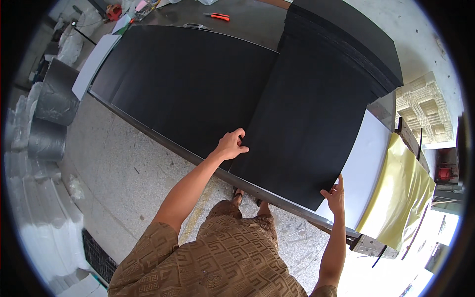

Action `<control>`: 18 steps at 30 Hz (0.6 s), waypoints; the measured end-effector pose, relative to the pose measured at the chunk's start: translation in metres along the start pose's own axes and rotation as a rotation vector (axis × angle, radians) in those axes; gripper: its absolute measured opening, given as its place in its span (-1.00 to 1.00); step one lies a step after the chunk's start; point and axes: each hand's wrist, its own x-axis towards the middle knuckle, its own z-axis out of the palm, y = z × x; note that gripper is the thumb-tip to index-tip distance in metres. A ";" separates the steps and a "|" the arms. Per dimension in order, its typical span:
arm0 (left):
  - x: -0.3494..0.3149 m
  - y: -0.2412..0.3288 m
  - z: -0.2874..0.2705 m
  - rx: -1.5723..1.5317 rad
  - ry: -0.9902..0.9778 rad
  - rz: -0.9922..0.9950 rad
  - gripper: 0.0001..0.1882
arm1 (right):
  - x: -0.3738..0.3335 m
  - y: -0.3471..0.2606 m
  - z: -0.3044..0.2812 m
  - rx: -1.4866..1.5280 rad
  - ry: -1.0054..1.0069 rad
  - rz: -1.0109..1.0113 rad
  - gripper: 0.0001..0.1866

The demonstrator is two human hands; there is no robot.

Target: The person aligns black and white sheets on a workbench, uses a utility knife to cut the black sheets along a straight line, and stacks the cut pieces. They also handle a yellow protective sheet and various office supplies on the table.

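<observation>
Black sheet (302, 128), left hand (231, 145) fingers curled, grip unclear; right hand (336, 197) at edge, fingers apart

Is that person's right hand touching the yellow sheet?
Apart. The head view plainly shows a strip of the white surface between the right hand and the yellow sheet.

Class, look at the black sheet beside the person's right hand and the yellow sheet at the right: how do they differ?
Surface: the black sheet looks dark and dull, while the yellow sheet is bright and shiny.
Pose: the black sheet lies flat and smooth; the yellow sheet is rippled.
Hands: the right hand is at the black sheet's edge, but no hand is at the yellow sheet.
Shared: both border the white sheet.
</observation>
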 end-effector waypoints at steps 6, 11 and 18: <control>0.001 -0.006 0.001 0.040 -0.037 -0.047 -0.53 | -0.001 -0.004 0.006 0.044 -0.009 0.017 0.08; -0.001 -0.005 0.000 0.059 -0.022 -0.062 -0.54 | -0.002 -0.001 0.009 -0.009 0.010 0.009 0.09; 0.002 -0.009 0.008 0.091 0.077 -0.008 -0.51 | 0.007 0.025 0.012 0.124 0.017 -0.081 0.05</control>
